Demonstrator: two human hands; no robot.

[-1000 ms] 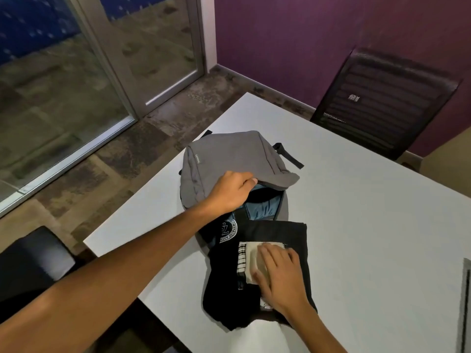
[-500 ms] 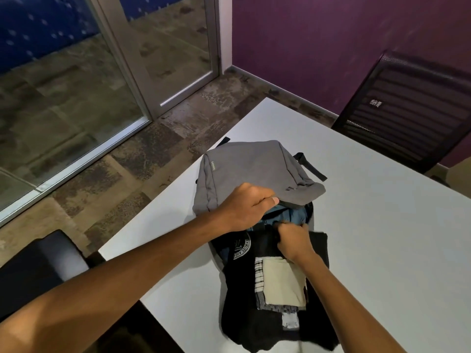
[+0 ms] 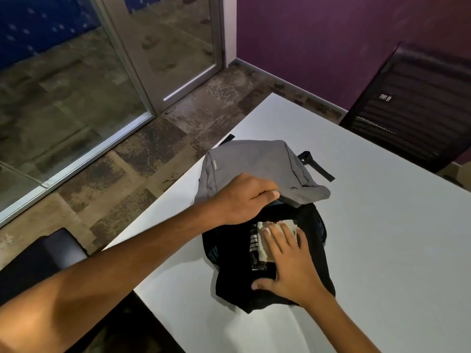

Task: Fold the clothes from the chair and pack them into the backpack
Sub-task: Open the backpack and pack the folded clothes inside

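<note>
A grey backpack lies flat on the white table, its opening facing me. My left hand grips the edge of the grey top flap and holds it lifted. A folded black garment with a cream and striped print lies half inside the opening, its near end still on the table. My right hand presses flat on the garment, fingers spread over the print, thumb out to the left.
A black mesh chair stands at the table's far right. A dark padded seat sits at the near left beside the table edge. Glass doors and patterned floor lie to the left, a purple wall behind.
My right hand left the garment's far edge at the opening and now lies flat on the print. The garment has slid farther into the backpack. My left hand keeps the flap up.
</note>
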